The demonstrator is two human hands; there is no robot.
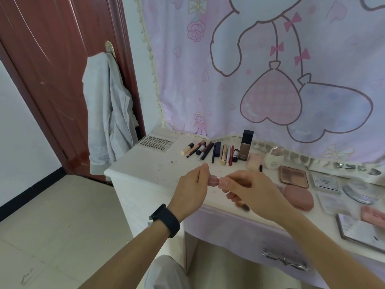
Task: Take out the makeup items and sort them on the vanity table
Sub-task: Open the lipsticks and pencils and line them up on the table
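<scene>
Fingers (205,168) of the left hand (192,184) and right hand (250,190) pinched a pink tube (214,181) by its two ends — just above the table (145,163), near the pencils (208,150). A careless pull might free its cap — sending it rolling off the edge.

Glossy wooden door (52,80), cloth curtain (270,69), seemingly matt pink plastic compact (299,196).
</scene>
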